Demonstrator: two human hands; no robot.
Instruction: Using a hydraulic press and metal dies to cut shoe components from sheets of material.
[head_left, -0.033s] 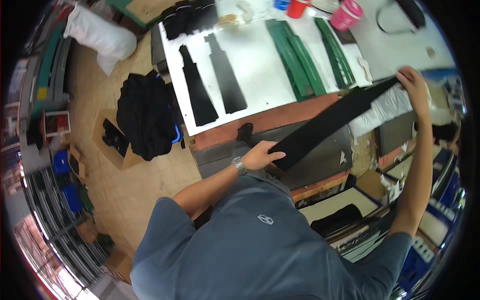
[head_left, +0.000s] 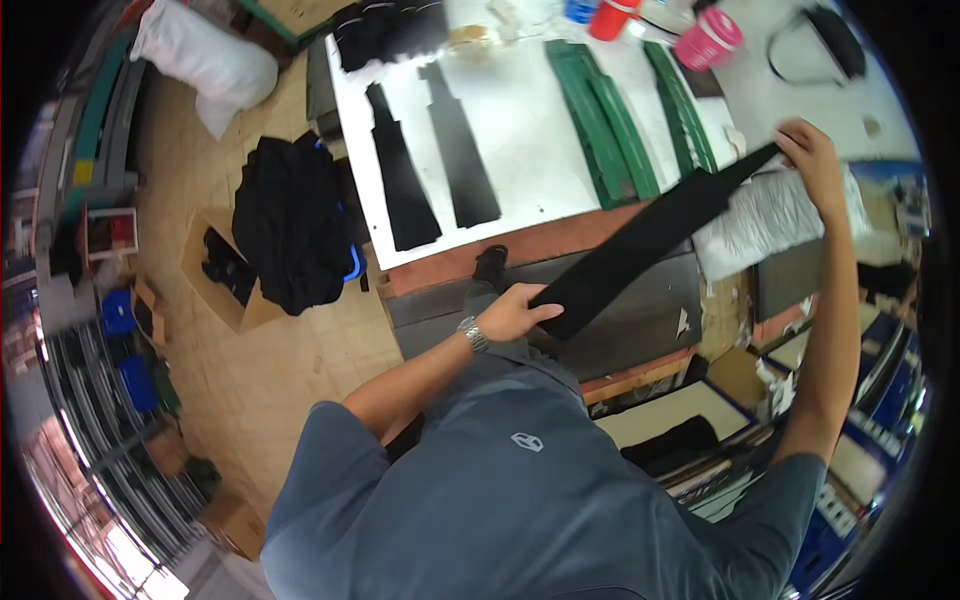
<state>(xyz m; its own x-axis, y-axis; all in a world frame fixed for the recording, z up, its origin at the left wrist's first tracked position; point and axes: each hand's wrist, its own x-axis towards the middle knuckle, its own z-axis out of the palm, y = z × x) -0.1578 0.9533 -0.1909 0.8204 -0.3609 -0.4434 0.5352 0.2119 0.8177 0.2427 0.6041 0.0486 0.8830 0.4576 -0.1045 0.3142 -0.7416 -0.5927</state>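
A long black fabric piece [head_left: 640, 245] is stretched slantwise in front of me, above the near edge of the white table. Its wide end is pinched between the thumb and fingers of my left hand [head_left: 512, 312]. My right hand [head_left: 808, 155] grips the narrow, stepped end, higher up on the right. On the table lie a similar black piece [head_left: 405, 185] and a dark grey piece [head_left: 462, 150] of like outline, side by side. Farther right are green stepped pieces [head_left: 605, 125] and a narrower green piece [head_left: 680, 105].
Rolled black bundles [head_left: 385, 30] sit at the table's far left corner. A pink tumbler [head_left: 708, 40] and a red cup [head_left: 612, 18] stand at the back. Left on the floor are a heap of black cloth [head_left: 290, 225], a cardboard box [head_left: 215, 290] and a white sack [head_left: 205, 60].
My right hand has shifted slightly left and up, carrying the narrow end of the black piece with it. The left hand keeps its grip. The view has moved a little.
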